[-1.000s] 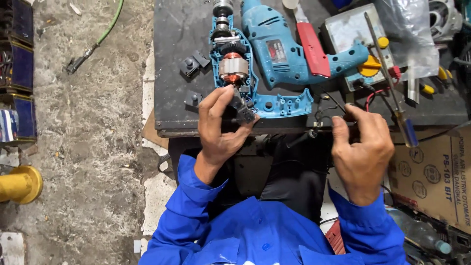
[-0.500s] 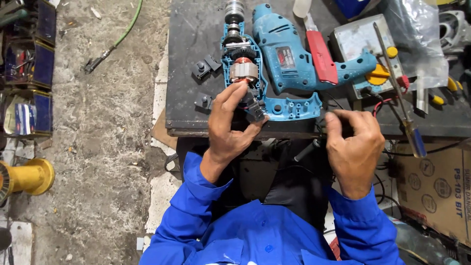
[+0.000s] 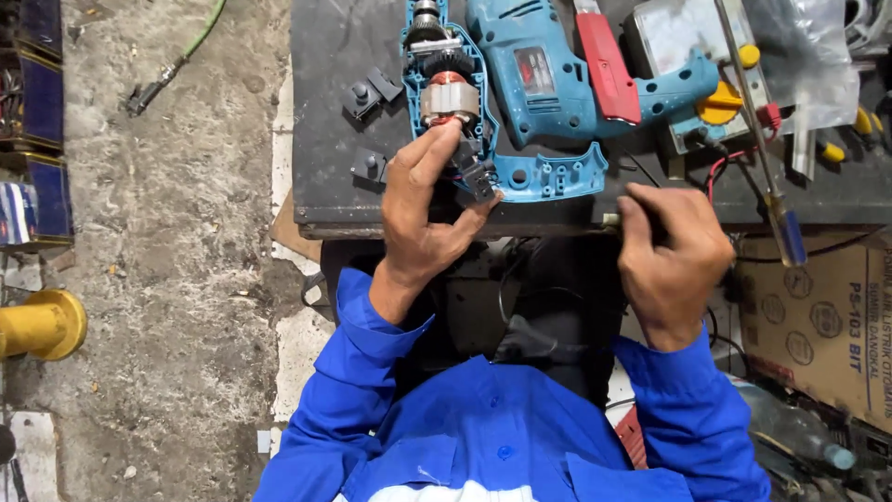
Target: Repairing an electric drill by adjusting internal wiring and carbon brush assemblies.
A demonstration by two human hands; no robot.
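Standing at the far left on the rough concrete floor is a yellow post, with a green hose trailing above it. Next comes the dark workbench, where two small black plastic parts lie loose near its left edge. The left hand reaches up over the bench edge into the opened half-shell of a blue electric drill: its forefinger presses against the motor armature seated in the shell, while thumb and remaining fingers pinch narrowly around a small black switch block just below the armature. The shell lies flat near the front edge of the bench, chuck end pointing away from the person. Just beside it to the right lies a second blue drill body, whole, and a red-handled tool rests across it. Further right, the right hand is curled into a tight fist at the bench's front edge; a pale tip shows at its thumb side, but what it grips I cannot tell. A long screwdriver lies slantwise beyond, over a yellow knob, and a cardboard box sits below the bench at the far right.
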